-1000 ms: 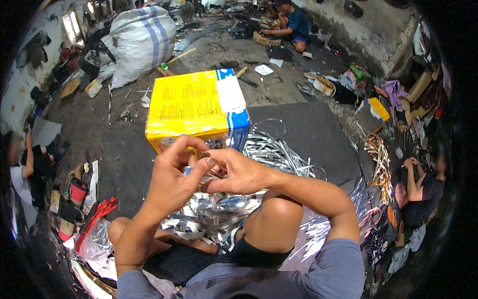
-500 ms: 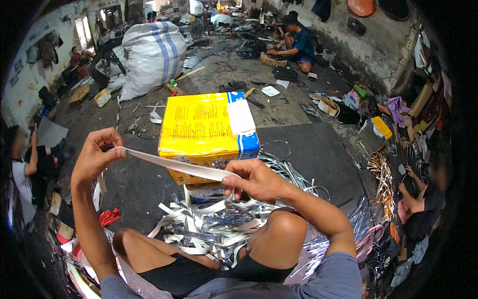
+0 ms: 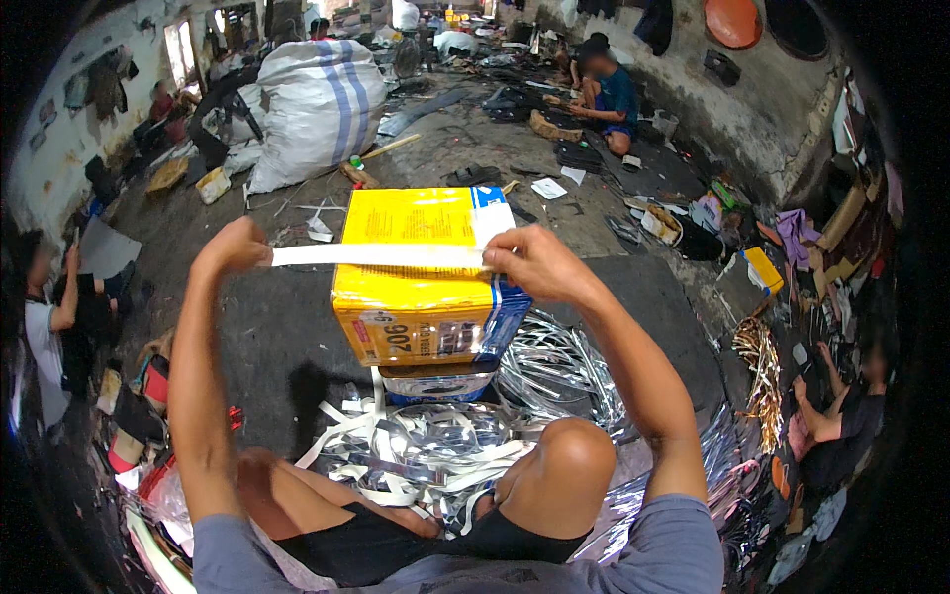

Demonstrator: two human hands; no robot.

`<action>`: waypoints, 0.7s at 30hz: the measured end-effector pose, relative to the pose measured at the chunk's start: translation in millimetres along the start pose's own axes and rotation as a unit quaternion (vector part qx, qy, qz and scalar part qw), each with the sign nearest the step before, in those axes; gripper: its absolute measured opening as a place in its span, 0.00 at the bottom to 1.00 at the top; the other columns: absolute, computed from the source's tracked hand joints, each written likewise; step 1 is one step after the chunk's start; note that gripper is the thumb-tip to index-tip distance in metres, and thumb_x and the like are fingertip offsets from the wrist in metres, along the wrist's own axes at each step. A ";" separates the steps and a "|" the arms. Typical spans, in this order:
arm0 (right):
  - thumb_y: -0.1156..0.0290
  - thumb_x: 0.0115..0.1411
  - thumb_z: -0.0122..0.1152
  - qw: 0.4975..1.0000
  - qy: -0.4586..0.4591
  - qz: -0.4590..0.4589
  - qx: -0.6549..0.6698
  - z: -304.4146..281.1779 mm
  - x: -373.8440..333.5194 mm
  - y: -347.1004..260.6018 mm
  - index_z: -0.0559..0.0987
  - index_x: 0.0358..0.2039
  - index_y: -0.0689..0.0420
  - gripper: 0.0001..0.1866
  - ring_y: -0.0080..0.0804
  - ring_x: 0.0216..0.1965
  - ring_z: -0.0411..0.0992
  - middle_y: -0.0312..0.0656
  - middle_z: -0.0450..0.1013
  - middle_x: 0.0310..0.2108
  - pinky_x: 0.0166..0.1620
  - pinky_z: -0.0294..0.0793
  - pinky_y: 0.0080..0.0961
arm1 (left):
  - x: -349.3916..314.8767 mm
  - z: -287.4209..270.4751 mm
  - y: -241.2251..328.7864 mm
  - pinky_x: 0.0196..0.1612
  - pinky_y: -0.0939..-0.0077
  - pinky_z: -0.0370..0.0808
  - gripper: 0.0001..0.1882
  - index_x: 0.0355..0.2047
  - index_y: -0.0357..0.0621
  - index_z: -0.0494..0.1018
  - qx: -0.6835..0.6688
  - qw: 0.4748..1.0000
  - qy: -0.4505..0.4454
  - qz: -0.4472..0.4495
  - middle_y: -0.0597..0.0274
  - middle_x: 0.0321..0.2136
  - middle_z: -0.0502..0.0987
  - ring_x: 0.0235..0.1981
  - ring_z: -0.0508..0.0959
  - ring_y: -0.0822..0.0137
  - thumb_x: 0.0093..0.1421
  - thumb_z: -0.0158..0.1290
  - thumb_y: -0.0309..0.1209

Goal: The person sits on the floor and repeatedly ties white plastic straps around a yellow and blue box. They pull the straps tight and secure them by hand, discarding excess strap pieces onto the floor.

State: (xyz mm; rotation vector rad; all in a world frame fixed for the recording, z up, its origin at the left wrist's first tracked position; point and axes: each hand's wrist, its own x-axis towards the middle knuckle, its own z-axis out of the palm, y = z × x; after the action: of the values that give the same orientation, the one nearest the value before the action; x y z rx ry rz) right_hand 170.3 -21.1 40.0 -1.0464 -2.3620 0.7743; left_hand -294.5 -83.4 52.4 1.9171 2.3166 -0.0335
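A flat white strip is stretched between my two hands, level across the top of a yellow and blue box. My left hand is closed on the strip's left end, out beyond the box's left side. My right hand pinches the other end at the box's right edge. Whether the strip touches the box top cannot be made out. Under the yellow box is a second, blue and white box. A tangle of white and silver strips lies between the boxes and my legs.
Shiny silver strips coil right of the boxes, with a gold bundle farther right. A big white sack with blue stripes stands beyond, left. Seated people are at the left edge, the right edge and the far right, one in a teal shirt.
Both hands have moved up and forward, bringing the strip from in front of the box to over its top. The strip was slanted and now runs nearly level.
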 end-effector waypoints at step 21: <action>0.67 0.57 0.72 0.971 0.187 -0.073 -0.126 -2.9 -2.6 32.0 0.85 0.41 0.52 0.11 0.38 0.28 0.77 0.39 0.79 0.33 0.34 0.76 0.35 | 26.2 80.2 282.9 0.38 0.67 0.78 0.12 0.39 0.38 0.84 -0.401 0.828 0.219 0.325 0.52 0.33 0.81 0.32 0.82 0.59 0.58 0.63 0.33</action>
State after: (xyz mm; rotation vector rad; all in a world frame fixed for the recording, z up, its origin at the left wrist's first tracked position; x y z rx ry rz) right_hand 190.4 -4.4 21.1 -0.9991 -2.2091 0.2005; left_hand -15.1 -12.1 -10.7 2.1658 1.2918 1.3244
